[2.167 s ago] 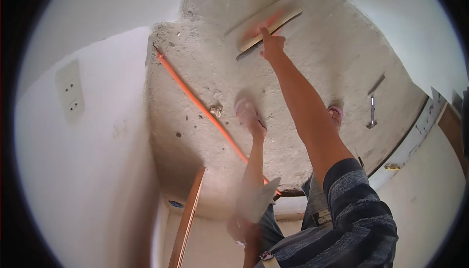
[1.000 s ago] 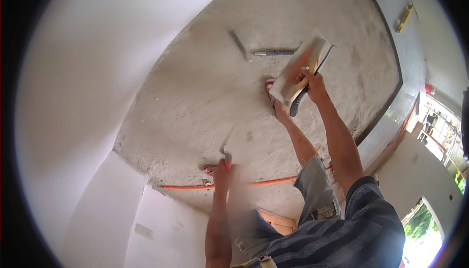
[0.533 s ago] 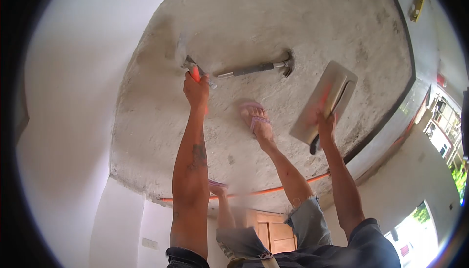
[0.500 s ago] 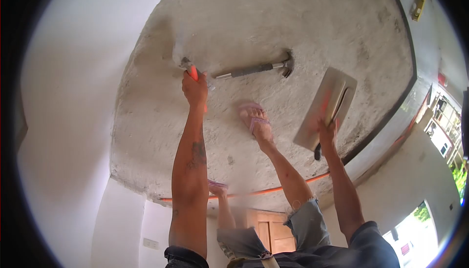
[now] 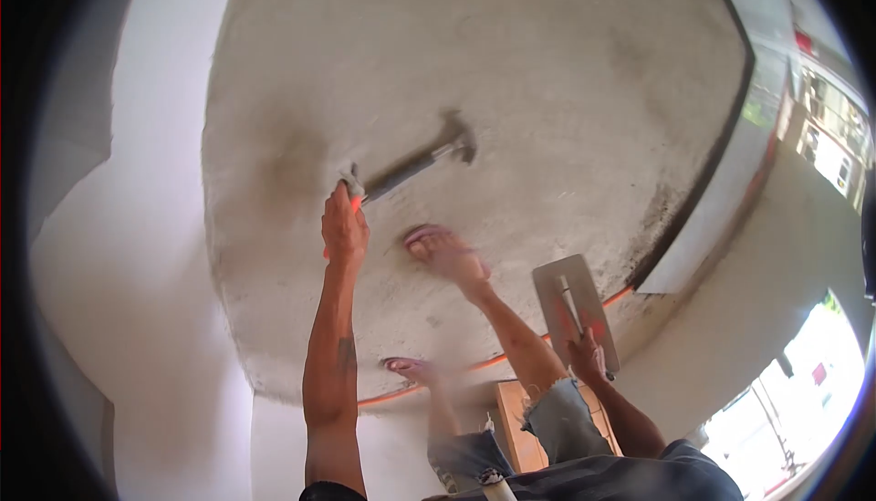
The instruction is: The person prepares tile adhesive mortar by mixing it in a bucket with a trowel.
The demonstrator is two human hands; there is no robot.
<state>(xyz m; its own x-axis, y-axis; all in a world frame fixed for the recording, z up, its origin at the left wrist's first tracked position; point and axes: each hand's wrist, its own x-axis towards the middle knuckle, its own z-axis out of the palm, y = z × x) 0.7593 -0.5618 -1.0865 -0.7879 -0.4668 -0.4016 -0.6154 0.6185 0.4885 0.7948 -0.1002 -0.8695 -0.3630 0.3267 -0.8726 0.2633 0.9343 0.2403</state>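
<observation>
A small tool with an orange handle (image 5: 357, 202) and a greyish, smeared head is held in my left hand (image 5: 346, 227), whose fingers wrap round it. Just beyond that hand a claw hammer (image 5: 401, 171) with a dark grip lies on the grey concrete floor (image 5: 566, 90), slightly blurred. On the right, my right hand (image 5: 587, 355) grips a rectangular steel trowel (image 5: 558, 293) by its handle, flat plate turned upward and held off the floor.
My feet in pink sandals (image 5: 447, 250) stand between the two hands. An orange hose or cable (image 5: 493, 361) runs behind them. White walls (image 5: 155, 227) rise at the left, and a wooden door (image 5: 520, 423) shows at the bottom.
The view has shifted. My right hand has brought the trowel back closer to my body and turned it. My left hand, still holding its tool, now appears lower, near the hammer's handle end.
</observation>
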